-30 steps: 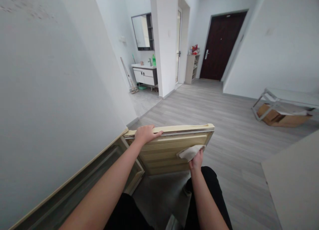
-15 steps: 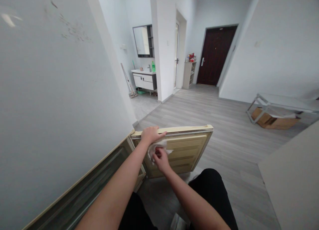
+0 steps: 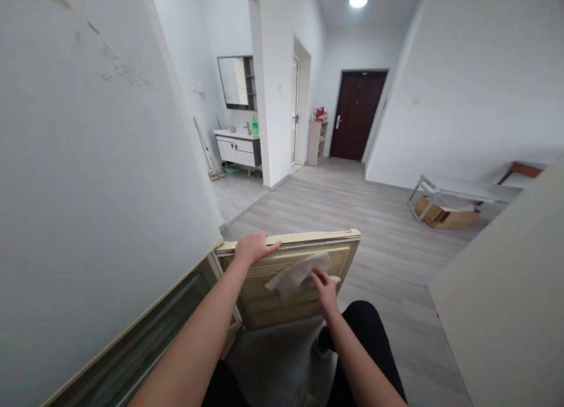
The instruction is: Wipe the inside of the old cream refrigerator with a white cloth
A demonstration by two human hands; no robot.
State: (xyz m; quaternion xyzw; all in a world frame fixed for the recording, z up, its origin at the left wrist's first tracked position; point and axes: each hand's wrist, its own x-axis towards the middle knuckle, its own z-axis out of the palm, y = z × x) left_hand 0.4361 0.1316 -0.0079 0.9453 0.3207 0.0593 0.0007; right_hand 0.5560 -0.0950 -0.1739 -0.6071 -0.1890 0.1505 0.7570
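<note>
A cream-coloured fridge door (image 3: 317, 238) stands swung out, its ribbed inner side facing me. My left hand (image 3: 253, 248) grips the door's top edge near the hinge side, the thumb lying along the near face and the other fingers going over the far side. In my right hand (image 3: 325, 285) a thin white cloth (image 3: 293, 278) is pinched at its right end. The cloth spreads leftward, loose and slightly blurred, in front of the door's inner panel. To the left, the dark glassy top of the fridge body (image 3: 145, 330) runs along the wall.
Beyond the door, grey plank floor leads to a dark red door (image 3: 359, 114). A washbasin cabinet (image 3: 238, 148) and a mop (image 3: 207, 151) are at the back left. At right, a metal-framed table (image 3: 462, 188) stands over a cardboard box (image 3: 449, 216). My knees flank the door.
My right hand has moved right, and the bunched cloth has spread out. My left hand keeps its hold on the door edge. The view has tilted up and turned slightly right.
</note>
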